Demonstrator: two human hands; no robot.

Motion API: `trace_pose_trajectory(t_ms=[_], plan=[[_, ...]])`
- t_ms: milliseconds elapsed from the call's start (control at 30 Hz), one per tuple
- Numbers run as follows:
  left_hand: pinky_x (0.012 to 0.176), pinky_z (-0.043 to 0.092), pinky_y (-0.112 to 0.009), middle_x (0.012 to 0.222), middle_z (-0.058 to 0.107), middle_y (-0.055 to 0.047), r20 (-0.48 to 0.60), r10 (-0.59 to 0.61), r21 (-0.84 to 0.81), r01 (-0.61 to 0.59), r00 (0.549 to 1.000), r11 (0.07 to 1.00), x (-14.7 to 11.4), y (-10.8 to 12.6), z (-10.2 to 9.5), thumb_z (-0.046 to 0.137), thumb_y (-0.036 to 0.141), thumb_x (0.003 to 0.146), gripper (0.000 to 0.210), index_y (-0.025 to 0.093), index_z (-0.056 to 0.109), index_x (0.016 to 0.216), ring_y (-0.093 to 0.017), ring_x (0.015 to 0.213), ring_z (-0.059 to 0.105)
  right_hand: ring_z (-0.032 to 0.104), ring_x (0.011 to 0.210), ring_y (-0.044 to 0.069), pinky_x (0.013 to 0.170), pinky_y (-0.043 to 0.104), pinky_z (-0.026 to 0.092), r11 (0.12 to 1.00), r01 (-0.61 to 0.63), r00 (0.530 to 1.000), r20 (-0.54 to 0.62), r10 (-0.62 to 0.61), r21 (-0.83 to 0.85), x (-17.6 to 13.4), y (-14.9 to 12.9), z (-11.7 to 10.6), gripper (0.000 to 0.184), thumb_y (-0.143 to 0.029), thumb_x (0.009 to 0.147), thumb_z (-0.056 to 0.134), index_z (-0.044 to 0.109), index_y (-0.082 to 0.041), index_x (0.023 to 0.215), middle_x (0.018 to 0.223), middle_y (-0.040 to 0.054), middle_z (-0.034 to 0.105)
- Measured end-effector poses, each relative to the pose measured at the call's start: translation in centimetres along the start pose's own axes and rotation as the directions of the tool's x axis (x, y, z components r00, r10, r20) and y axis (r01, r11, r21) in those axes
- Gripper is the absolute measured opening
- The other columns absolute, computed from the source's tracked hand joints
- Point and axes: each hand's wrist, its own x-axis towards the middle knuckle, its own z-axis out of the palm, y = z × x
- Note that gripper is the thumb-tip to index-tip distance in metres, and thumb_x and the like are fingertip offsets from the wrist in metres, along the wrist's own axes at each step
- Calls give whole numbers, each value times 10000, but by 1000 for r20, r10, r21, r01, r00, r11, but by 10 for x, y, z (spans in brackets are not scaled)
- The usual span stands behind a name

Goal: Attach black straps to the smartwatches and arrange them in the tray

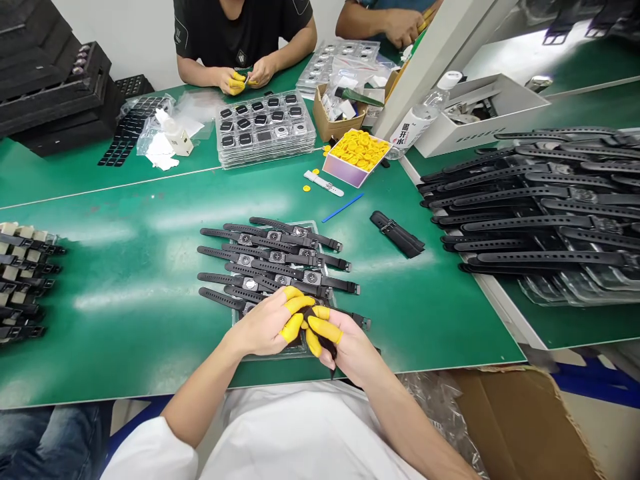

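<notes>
My left hand (270, 323) and my right hand (347, 340) meet over the near edge of a clear tray (300, 350), both with yellow finger cots. Their fingers are closed on a black watch strap (327, 347), which hangs down below the right fingers. Most of the strap is hidden, and I cannot tell if a watch body is attached. Several black smartwatches (277, 257) lie face down in rows on the tray just beyond, their straps stretched out to both sides.
Loose black straps (397, 233) lie right of the tray, near a blue stick (343, 208) and a white strap (324, 183). Behind are a box of yellow finger cots (360, 150), stacked watch-face trays (265, 127) and a co-worker's hands (245, 79). Strap-laden trays (550, 200) stand right.
</notes>
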Motion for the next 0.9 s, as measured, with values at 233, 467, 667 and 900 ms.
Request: trace_pose_trajectory(t_ms=[233,467,667,900], plan=[[961,575,-391,1176,692,-118,-156,-95,-223,59,983,973,-1,-4,1,602,317,1012,307,199,599,1296,-226,1082,663,430,453,104,436,246,375,987,139,988,-54,-143,-79,0,6,-3,453,-633,850,724,583,-223,979,599,-43,578],[786,640,-393,1115,730,-95,-400,-412,-765,-51,819,642,2,-6,4,748,487,914,347,194,588,1008,-229,907,766,312,512,75,446,226,197,987,11,997,83,2,-162,-1,11,-9,491,-687,892,654,612,-197,885,677,-29,504],[500,583,-243,1060,785,-57,-500,-691,-843,-109,522,527,4,-14,-17,765,479,899,392,213,512,1035,-162,630,751,350,500,66,460,232,254,977,-25,1000,9,28,-214,-5,4,-24,487,-667,838,736,582,-209,898,725,-26,570],[871,661,-369,1344,713,-110,-124,-345,-521,235,930,821,1,-3,13,564,147,930,395,198,663,1309,-251,1099,751,331,394,48,414,224,229,987,110,994,-12,-113,-119,-2,7,0,468,-650,867,700,539,-214,915,604,-57,580]])
